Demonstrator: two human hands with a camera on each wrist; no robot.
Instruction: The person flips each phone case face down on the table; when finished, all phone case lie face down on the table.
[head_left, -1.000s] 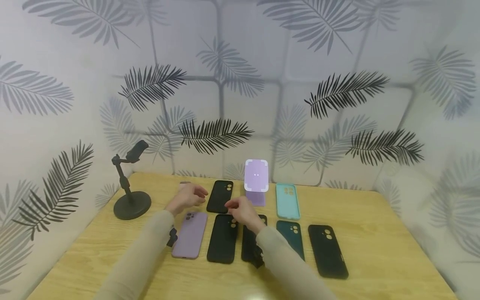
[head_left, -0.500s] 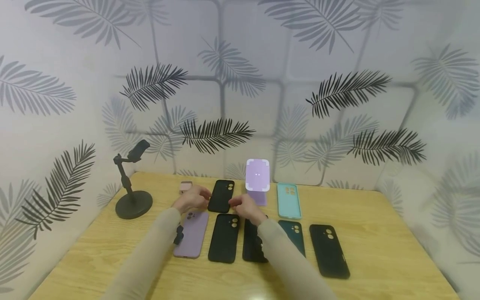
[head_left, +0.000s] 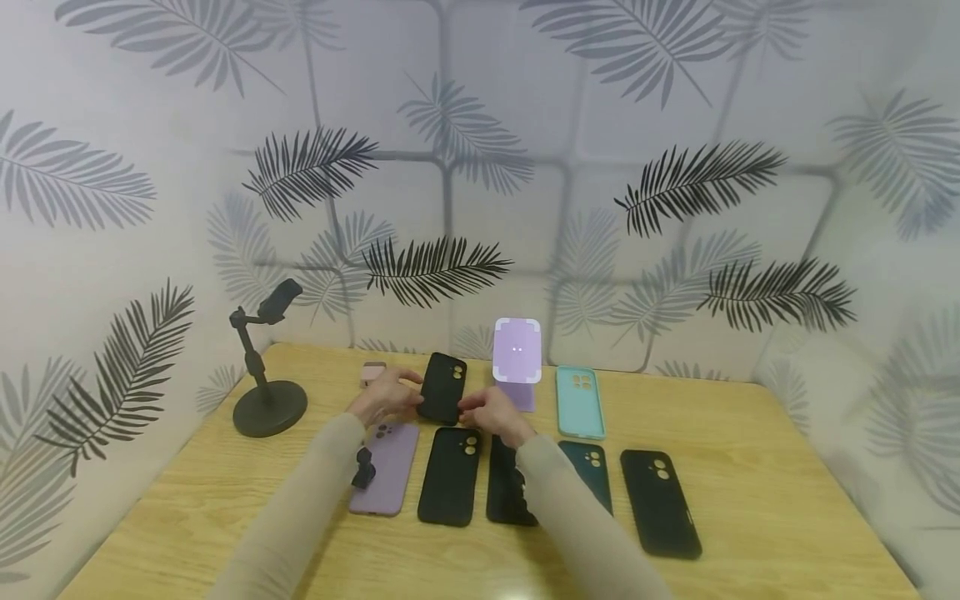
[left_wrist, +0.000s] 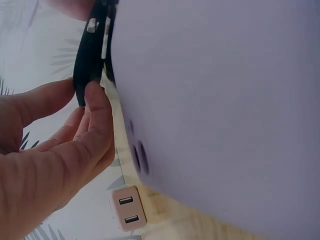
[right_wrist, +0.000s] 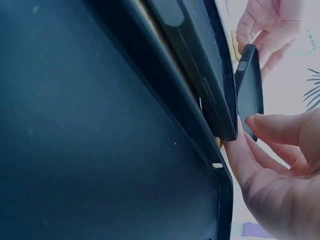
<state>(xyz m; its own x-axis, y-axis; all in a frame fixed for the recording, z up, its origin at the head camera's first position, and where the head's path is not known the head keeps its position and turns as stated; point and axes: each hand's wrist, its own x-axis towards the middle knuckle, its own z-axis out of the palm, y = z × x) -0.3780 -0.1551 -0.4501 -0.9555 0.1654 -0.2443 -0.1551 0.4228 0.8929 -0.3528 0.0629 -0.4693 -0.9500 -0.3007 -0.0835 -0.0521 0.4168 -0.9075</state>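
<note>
Left hand [head_left: 386, 396] and right hand [head_left: 492, 414] pinch a black rectangular phone case [head_left: 443, 388]; pink two-port charger block [left_wrist: 129, 209] at nine o'clock.

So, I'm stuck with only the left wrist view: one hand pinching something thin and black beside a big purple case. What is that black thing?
Observer: A black phone case; the head view shows two round holes near its upper right corner.

Visitor: Oh! Is anyone helping that hand? I just get a blur at the top.

Observer: Yes, the right hand grips the case on the side opposite the left hand.

Visitor: And what's next to the purple case?

Observer: In the head view, a second black case lies on the table, just to its right.
</note>
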